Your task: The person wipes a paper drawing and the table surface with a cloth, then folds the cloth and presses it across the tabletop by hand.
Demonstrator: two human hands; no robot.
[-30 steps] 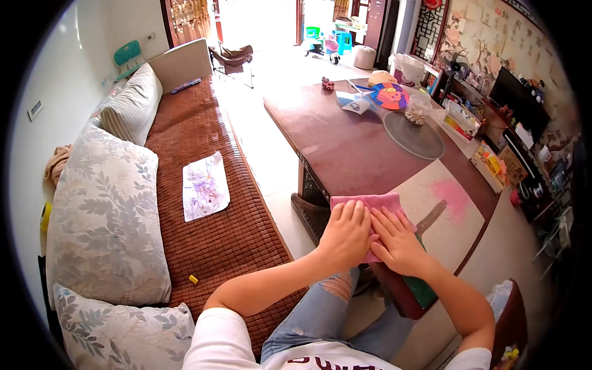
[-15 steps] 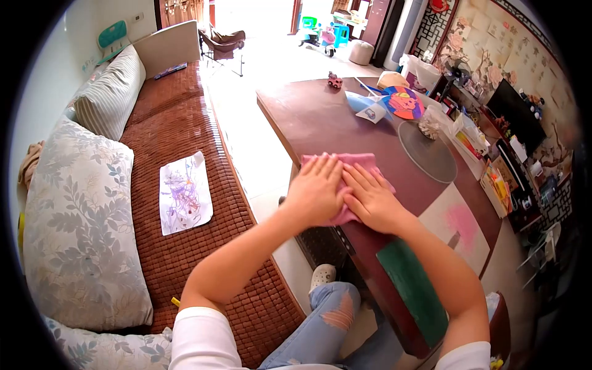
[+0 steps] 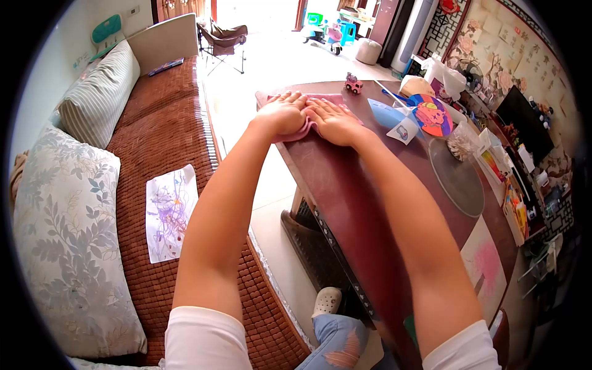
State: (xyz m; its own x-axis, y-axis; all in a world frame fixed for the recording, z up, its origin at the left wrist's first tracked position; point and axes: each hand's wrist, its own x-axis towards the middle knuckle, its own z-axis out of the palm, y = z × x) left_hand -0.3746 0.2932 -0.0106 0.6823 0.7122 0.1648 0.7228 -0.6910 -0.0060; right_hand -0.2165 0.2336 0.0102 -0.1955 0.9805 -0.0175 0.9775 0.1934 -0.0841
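Note:
Both arms reach out over the dark red table (image 3: 345, 185) to its far left corner. My left hand (image 3: 282, 115) lies flat on a pink cloth (image 3: 327, 97), fingers stretched, near the table's left edge. Beside it my right hand (image 3: 335, 122) presses on the same cloth with its fingers spread. The cloth is bunched under the palms, and part of it hangs at the edge. A small pink toy car (image 3: 353, 84) stands just beyond, to the right of my right hand.
On the table's right are a blue sheet (image 3: 390, 115), a colourful round picture (image 3: 433, 116), a round glass plate (image 3: 456, 179) and a board with a pink patch (image 3: 484, 262). A sofa (image 3: 148, 135) with a scribbled paper (image 3: 171, 213) runs along the left.
Both hands have slid the pink cloth forward and left along the table, from the near edge to the far left corner. The arms are now stretched out.

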